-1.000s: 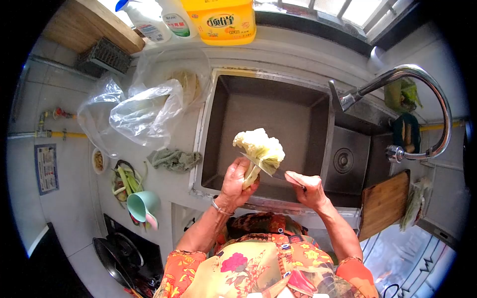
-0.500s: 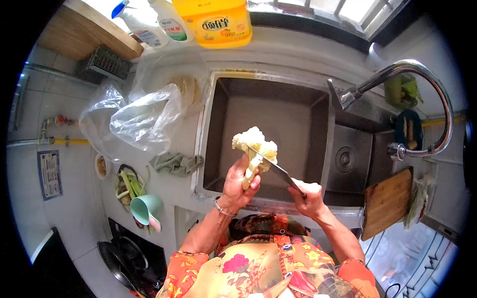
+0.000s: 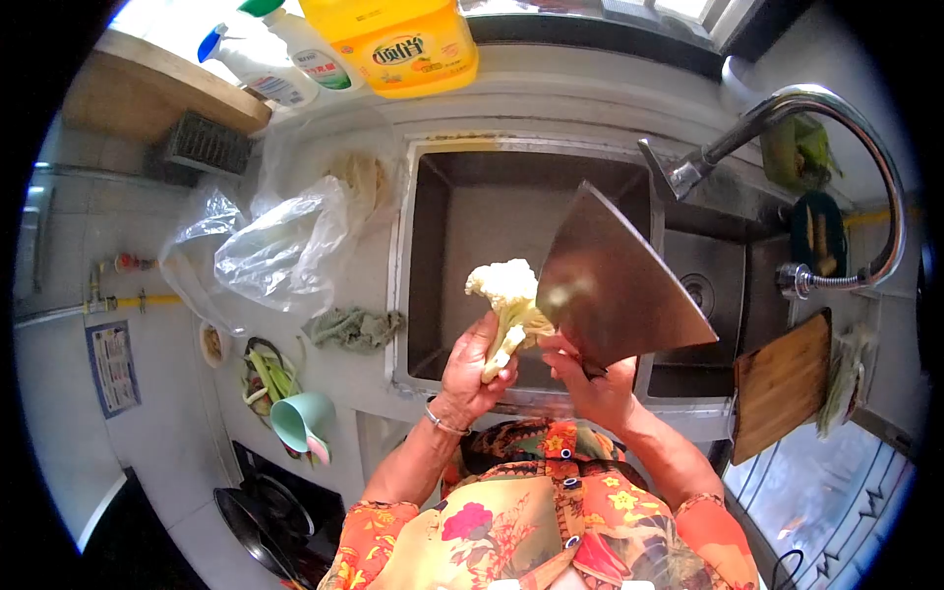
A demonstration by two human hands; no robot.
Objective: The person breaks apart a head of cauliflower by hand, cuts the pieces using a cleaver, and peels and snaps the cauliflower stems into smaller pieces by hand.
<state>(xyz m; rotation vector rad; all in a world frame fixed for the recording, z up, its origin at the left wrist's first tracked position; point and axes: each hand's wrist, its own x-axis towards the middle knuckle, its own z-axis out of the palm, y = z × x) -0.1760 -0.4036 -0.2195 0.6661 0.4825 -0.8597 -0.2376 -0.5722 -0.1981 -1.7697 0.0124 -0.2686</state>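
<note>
My left hand (image 3: 472,372) is wrapped round the stem of a pale cauliflower (image 3: 503,287), holding it upright over the near part of the sink (image 3: 405,265). My right hand (image 3: 598,391) grips a cleaver (image 3: 624,280) by its handle, which is mostly hidden by the fingers. The broad, shiny blade points up and away, its face turned toward me, just right of the cauliflower. Fingertips of my right hand come close to the cauliflower's right side; whether they touch it I cannot tell.
A chrome faucet (image 3: 890,197) arches over the right basin. A wooden board (image 3: 784,388) leans at the right. On the left are plastic bags (image 3: 285,246), a grey-green rag (image 3: 356,328) and a mint-green cup (image 3: 300,418). A yellow detergent jug (image 3: 403,54) stands behind.
The cleaver has come away from the cauliflower and swung from edge-on to broad face showing. My right hand has moved nearer the cauliflower. The left hand keeps its hold.
</note>
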